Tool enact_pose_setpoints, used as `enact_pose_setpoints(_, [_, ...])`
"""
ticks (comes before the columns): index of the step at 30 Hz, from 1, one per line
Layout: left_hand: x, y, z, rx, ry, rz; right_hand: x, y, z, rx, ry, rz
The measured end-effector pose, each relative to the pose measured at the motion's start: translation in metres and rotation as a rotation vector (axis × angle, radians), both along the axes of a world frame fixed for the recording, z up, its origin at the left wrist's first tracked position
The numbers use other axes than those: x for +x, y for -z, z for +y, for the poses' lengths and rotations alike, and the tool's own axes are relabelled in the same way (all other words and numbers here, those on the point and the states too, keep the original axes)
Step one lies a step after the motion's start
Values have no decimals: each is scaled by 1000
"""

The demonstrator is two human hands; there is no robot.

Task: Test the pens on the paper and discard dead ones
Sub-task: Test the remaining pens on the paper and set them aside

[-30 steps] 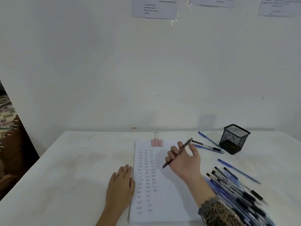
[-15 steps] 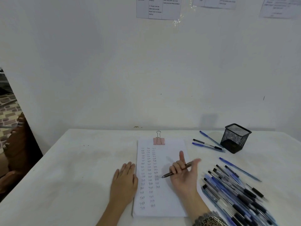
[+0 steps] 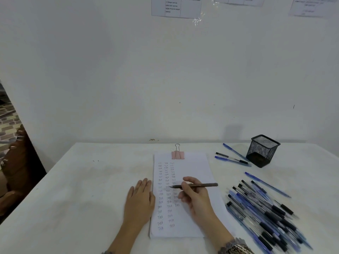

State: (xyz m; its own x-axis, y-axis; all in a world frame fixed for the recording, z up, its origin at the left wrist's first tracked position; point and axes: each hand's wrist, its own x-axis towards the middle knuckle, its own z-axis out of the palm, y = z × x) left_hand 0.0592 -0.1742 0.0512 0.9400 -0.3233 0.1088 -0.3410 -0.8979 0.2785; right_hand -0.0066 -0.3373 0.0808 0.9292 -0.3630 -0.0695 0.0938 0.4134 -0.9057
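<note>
While the left hand [image 3: 140, 200] lies flat, fingers straight, against the left edge of the paper [image 3: 192, 167], the right hand [image 3: 197, 200] grips a dark pen [image 3: 198, 185], tip over the written columns. Testing looks underway; next the tip must press down and draw a mark.

A matt white, faintly smudged table [image 3: 88, 189] carries a stack of plain, uncoated white paper [image 3: 194, 167], pinched at the top by a pink clip [image 3: 177, 155] with shiny bare-metal wire handles. The dark pen [image 3: 203, 185] in the right hand [image 3: 198, 200] has a dull brownish barrel. The heap of pens [image 3: 266, 213] shows clear and blue see-through plastic, faintly glossy, with black grips. The black pen pot [image 3: 262, 152] is open wire mesh. A patterned cloth sleeve [image 3: 235, 247] has a lacy edge. The wall [image 3: 165, 79] is flat white paint; glossy clear tape [image 3: 198, 20] glints on it.
</note>
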Motion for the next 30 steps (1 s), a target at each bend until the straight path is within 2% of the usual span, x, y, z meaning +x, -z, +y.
enact_pose_setpoints(5, [-2,-2,1,-23,4,19,-5,9,6,-290,160,-7])
enact_pose_setpoints(9, [-2,-1,1,-56,11,24,-7,6,11,-375,120,22])
enact_pose_setpoints(18, [-2,-2,0,-44,8,19,-4,10,12,-440,52,55])
enact_pose_setpoints(23, [-3,-3,1,-58,8,14,-3,10,13,-467,87,68])
enact_pose_setpoints(30, [-3,-3,1,-70,10,6,-5,8,12,-412,93,55])
